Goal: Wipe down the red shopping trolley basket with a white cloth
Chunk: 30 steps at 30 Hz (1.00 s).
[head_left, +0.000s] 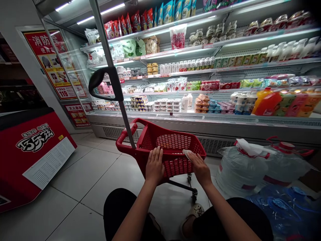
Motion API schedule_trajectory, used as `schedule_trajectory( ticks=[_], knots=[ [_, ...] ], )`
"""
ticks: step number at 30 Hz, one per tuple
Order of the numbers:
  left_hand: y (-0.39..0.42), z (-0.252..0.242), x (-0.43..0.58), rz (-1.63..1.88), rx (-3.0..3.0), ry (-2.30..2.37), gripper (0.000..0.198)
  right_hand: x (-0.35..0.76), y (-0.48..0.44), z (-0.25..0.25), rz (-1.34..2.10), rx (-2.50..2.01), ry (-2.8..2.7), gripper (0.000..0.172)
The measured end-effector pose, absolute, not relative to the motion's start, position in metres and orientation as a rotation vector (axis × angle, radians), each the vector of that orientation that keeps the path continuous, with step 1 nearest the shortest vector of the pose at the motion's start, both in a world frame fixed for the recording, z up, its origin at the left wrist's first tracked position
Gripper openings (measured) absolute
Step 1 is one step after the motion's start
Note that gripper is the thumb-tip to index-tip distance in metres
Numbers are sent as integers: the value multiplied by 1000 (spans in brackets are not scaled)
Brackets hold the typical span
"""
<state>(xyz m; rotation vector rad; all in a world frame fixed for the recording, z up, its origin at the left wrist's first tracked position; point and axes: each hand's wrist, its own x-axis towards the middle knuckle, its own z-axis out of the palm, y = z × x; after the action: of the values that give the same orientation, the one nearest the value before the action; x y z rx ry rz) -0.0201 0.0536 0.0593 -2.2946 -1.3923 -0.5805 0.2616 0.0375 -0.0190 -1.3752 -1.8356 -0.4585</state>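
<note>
A red plastic shopping cart (pixel 173 134) with a perforated basket stands before my knees. My left hand (pixel 154 166) lies on the near side of its rim, fingers straight and close together, holding nothing. Farther right along the same rim, my right hand (pixel 201 169) presses a small white cloth (pixel 187 154) against the plastic. Part of the cloth is hidden under those fingers. From the basket's left end rises a grey metal pole with a black loop handle (pixel 116 83).
Behind the cart runs a refrigerated display (pixel 160 115) stocked with dairy and drinks. A red freezer (pixel 35 157) stands at left. Large water bottles (pixel 240 167) sit on the right, with blue jugs (pixel 283 207) in front. A wheel (pixel 194 194) is near my shoe.
</note>
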Motion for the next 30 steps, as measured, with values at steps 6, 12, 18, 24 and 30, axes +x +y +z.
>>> schedule_trajectory(
  ticks=[6,12,18,24,30],
  knots=[
    [54,61,-19,-608,-2311,-1409,79,248,43,-15,-452,-1430,-1726,67],
    [52,66,-19,-588,-2319,-1387,80,160,54,13,-408,-1174,-1930,71],
    [46,94,-56,-683,-2178,-1378,64,196,47,4,-442,-1130,-1908,71],
    [46,102,-73,-758,-2092,-1434,51,228,45,-8,-432,-1292,-1779,68],
    [49,92,-57,-806,-2064,-1448,63,145,61,23,-332,-1146,-1886,74]
  ],
)
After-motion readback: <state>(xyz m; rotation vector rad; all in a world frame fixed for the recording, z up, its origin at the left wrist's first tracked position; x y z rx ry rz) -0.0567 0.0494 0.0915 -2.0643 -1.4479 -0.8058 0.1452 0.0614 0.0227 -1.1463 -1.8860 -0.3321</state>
